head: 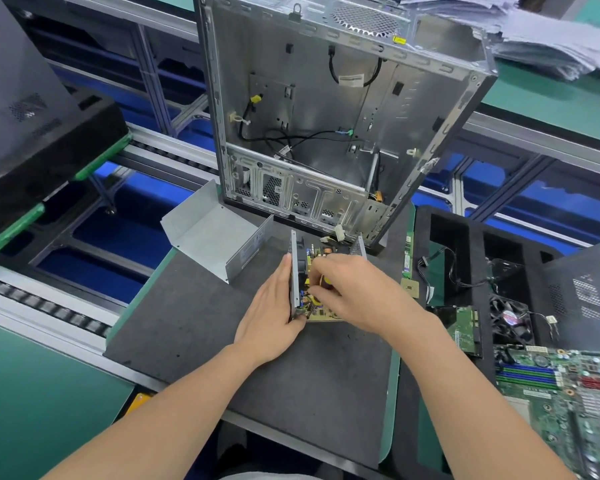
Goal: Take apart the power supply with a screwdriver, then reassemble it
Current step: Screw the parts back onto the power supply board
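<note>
The opened power supply [317, 258] sits on the dark mat [194, 327], its circuit board and yellow parts exposed between two upright metal side walls. My left hand [274, 306] lies flat against the left wall, its thumb hooked round the near corner. My right hand [354, 292] reaches into the board from the right, fingers curled down among the components; what they pinch is hidden. The removed grey metal cover [208, 233] lies open side up just left of the supply. No screwdriver is in view.
An empty computer case [326, 109] stands upright just behind the supply. A RAM stick [408, 258], a CPU chip [409, 288], a fan [511, 322], a card and a motherboard [561, 393] lie on the right. Conveyor rails run to the left.
</note>
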The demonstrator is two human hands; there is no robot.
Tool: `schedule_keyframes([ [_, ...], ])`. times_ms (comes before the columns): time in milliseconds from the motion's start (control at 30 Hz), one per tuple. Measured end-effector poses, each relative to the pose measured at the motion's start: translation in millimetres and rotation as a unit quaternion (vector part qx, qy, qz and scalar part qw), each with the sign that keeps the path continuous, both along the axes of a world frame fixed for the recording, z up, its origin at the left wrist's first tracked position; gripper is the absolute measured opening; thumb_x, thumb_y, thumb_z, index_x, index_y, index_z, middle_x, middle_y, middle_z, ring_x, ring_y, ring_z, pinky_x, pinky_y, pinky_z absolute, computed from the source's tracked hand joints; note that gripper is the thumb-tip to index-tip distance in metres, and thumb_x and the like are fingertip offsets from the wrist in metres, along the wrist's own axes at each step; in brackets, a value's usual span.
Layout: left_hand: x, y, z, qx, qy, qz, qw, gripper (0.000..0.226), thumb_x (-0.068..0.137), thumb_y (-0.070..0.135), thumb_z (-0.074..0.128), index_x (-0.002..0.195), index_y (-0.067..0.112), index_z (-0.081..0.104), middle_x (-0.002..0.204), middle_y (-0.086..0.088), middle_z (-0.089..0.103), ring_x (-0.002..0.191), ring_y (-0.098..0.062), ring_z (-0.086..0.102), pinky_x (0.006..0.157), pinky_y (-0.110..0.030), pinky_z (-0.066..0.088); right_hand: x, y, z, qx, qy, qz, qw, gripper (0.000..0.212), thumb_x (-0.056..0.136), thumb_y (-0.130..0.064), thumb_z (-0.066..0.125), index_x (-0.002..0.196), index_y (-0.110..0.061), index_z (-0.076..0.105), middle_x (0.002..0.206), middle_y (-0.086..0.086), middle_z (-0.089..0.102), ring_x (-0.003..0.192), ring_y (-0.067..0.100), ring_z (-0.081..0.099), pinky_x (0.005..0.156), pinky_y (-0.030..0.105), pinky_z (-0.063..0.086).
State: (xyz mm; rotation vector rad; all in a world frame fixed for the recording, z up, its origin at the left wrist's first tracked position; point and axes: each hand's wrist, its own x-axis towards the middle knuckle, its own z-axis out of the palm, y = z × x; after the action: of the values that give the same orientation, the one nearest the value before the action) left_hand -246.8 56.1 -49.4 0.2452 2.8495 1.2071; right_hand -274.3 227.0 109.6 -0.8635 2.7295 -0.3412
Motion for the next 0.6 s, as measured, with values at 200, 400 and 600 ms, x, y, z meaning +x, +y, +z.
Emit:
schedule_keyframes([
  [200,0.6,-0.5,-1.4,0.006,-0.007,0.007,1.0,0.118,0.083,0.03,0.07,0.161,0.04,-0.018,0.172,0.016,0.006,0.155,-0.009,0.02,0.123,-0.028,0.022,10.0,-5.2,-7.0,0.061,0.08,-0.141,0.985,0.053,0.105,-0.063,0.041,0.091,-0.016,0.06,0.071,0.003,0.059,0.078,0.035,0.062,0.06,0.038,0.041],
  [400,0.2,-0.7,-1.9,-0.002,0.009,-0.005,1.0,0.114,0.085,0.032,0.067,0.163,0.035,-0.016,0.173,0.014,0.003,0.157,-0.008,0.015,0.125,-0.031,0.022,10.8,5.7,1.0,0.006,-0.037,0.016,0.999,0.01,0.103,-0.024,0.047,0.113,-0.026,0.047,0.114,-0.007,0.045,0.085,0.022,0.057,0.076,0.048,0.051],
  [600,0.1,-0.6,-2.3,0.003,-0.006,0.004,1.0,0.118,0.083,0.029,0.07,0.162,0.04,-0.018,0.172,0.014,0.008,0.155,-0.011,0.021,0.124,-0.032,0.025,6.4,3.1,-4.1,-0.009,0.005,-0.037,0.999,0.019,0.107,-0.036,0.057,0.107,-0.017,0.057,0.103,-0.003,0.061,0.098,0.024,0.061,0.082,0.043,0.051],
])
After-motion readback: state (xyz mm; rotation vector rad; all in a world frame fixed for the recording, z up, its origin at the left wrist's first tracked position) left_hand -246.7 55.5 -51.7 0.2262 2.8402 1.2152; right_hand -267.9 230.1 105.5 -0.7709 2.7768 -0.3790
